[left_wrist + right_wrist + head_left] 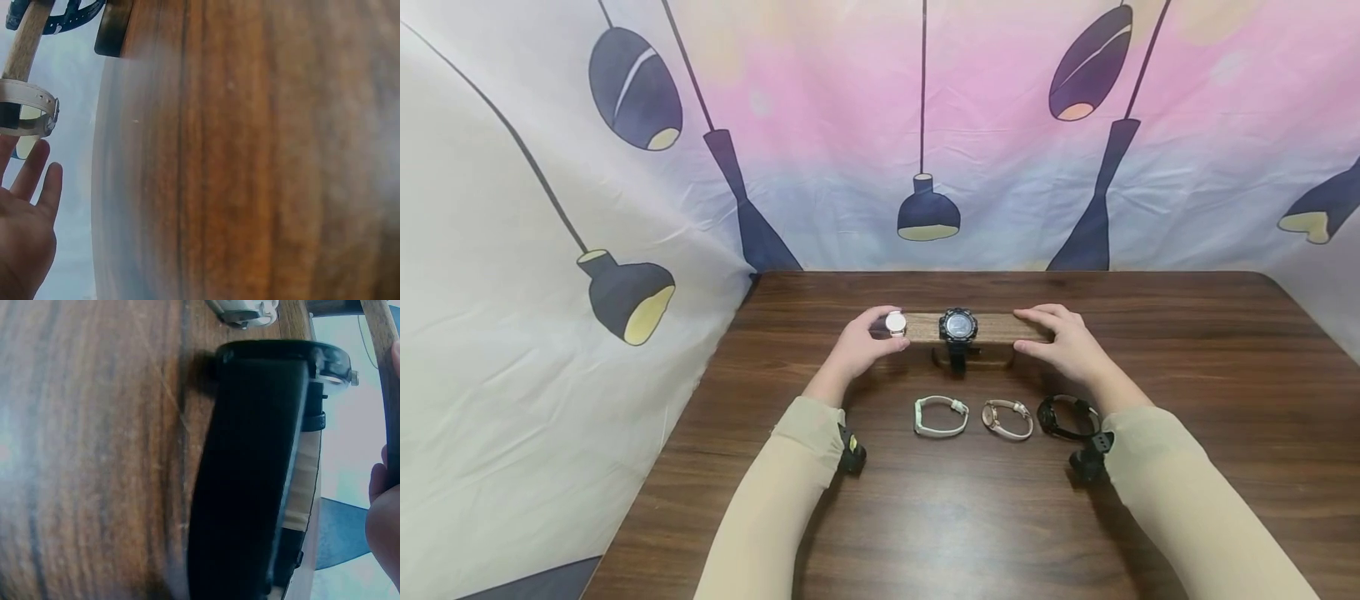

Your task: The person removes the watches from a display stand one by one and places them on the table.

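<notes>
A wooden watch stand (921, 328) lies crosswise, with a white-strapped wristwatch (896, 322) round its left end and a black wristwatch (958, 325) near its middle. My left hand (857, 343) pinches the white-strapped watch, thumb at the near side and fingers at the far side. In the left wrist view its light strap (28, 94) loops round the bar, and two fingers (49, 190) extend just below. My right hand (1063, 340) grips the bar's right end between thumb and fingers. The right wrist view shows only part of that hand (384, 528) beside the bar.
Nearer me on the brown wooden table (970, 508) lie a pale green-strapped watch (941, 432), a pink-strapped watch (1017, 434) and a black-strapped watch (1070, 434). The last one is under my right forearm's inner side. A printed cloth (850, 125) hangs behind the table.
</notes>
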Demonstrator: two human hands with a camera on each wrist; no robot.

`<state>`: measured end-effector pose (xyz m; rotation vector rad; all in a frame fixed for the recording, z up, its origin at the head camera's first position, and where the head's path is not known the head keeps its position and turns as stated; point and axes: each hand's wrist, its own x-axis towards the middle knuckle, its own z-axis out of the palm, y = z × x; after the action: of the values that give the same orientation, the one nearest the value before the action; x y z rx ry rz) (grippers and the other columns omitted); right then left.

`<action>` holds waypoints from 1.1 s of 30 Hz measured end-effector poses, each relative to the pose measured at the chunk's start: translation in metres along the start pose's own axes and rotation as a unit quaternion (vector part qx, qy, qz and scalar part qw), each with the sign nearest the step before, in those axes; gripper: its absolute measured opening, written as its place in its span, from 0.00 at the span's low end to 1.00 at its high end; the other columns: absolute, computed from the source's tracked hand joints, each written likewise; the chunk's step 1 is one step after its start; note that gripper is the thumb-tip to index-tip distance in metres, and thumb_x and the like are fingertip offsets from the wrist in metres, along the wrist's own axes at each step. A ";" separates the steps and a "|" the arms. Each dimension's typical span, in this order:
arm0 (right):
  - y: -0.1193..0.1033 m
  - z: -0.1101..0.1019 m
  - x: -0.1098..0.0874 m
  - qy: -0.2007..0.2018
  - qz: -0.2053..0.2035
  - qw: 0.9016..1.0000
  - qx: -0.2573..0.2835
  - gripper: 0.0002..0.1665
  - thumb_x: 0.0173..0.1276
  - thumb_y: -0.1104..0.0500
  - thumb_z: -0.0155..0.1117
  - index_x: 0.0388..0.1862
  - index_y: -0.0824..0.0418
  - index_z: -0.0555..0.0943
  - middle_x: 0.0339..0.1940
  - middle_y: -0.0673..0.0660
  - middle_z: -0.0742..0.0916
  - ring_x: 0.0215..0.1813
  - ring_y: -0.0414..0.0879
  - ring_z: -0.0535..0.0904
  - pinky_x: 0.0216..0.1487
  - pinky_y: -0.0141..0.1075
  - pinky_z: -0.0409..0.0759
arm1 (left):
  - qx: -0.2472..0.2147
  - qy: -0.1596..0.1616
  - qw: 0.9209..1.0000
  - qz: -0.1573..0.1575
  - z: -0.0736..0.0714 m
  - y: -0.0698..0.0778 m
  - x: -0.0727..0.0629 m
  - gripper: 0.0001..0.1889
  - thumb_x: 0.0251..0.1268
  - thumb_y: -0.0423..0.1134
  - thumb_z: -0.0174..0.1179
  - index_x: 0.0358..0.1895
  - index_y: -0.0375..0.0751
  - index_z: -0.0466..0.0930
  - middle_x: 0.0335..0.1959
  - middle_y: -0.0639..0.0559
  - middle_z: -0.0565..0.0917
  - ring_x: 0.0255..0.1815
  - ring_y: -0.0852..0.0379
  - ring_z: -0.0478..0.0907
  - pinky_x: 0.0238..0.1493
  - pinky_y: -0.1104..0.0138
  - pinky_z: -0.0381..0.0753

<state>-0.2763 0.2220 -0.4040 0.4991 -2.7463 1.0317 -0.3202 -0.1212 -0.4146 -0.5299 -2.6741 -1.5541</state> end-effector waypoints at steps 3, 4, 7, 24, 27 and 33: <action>0.000 0.001 0.000 0.003 -0.002 1.000 0.001 0.33 0.61 0.50 0.68 0.63 0.59 0.73 0.61 0.63 0.71 0.63 0.66 0.57 0.61 0.59 0.55 | -0.008 0.010 1.000 0.006 -0.001 -0.001 -0.001 0.28 0.51 0.42 0.71 0.59 0.47 0.75 0.52 0.50 0.76 0.52 0.51 0.75 0.52 0.58 0.74; 0.000 0.001 0.000 0.004 -0.003 1.000 0.001 0.33 0.61 0.50 0.68 0.63 0.59 0.74 0.61 0.63 0.71 0.63 0.66 0.57 0.61 0.59 0.55 | -0.011 0.012 1.000 0.008 -0.001 -0.001 -0.002 0.28 0.51 0.42 0.71 0.59 0.46 0.75 0.53 0.49 0.75 0.52 0.51 0.75 0.52 0.58 0.74; 0.001 0.001 0.000 0.006 -0.005 1.000 0.001 0.33 0.61 0.50 0.68 0.63 0.59 0.74 0.61 0.63 0.71 0.62 0.66 0.58 0.61 0.59 0.55 | -0.023 0.013 1.000 0.009 -0.003 0.000 -0.003 0.29 0.51 0.39 0.70 0.59 0.42 0.74 0.53 0.46 0.75 0.52 0.48 0.75 0.52 0.56 0.73; 0.001 0.002 0.000 0.008 -0.006 1.000 0.006 0.32 0.60 0.50 0.68 0.63 0.59 0.74 0.61 0.63 0.71 0.63 0.65 0.57 0.60 0.59 0.55 | -0.023 0.040 0.999 0.015 -0.007 -0.001 -0.015 0.25 0.57 0.39 0.66 0.60 0.42 0.74 0.50 0.45 0.76 0.49 0.47 0.76 0.50 0.57 0.76; 0.000 0.002 0.000 0.008 -0.005 1.000 0.005 0.32 0.60 0.50 0.68 0.63 0.58 0.74 0.61 0.63 0.71 0.62 0.65 0.57 0.60 0.59 0.56 | -0.040 0.046 0.998 0.007 -0.008 0.000 -0.017 0.25 0.56 0.38 0.66 0.59 0.42 0.74 0.49 0.44 0.77 0.48 0.47 0.76 0.49 0.57 0.76; 0.001 0.002 0.001 0.009 -0.004 1.000 0.002 0.32 0.60 0.50 0.68 0.63 0.59 0.74 0.61 0.62 0.71 0.62 0.65 0.57 0.60 0.59 0.56 | -0.049 0.047 0.998 -0.002 -0.009 0.003 -0.021 0.26 0.54 0.39 0.68 0.59 0.43 0.74 0.48 0.44 0.78 0.48 0.47 0.76 0.49 0.56 0.76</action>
<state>-0.2773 0.2212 -0.4061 0.4993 -2.7246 1.0361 -0.3011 -0.1339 -0.4112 -0.4413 -2.5432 -1.6734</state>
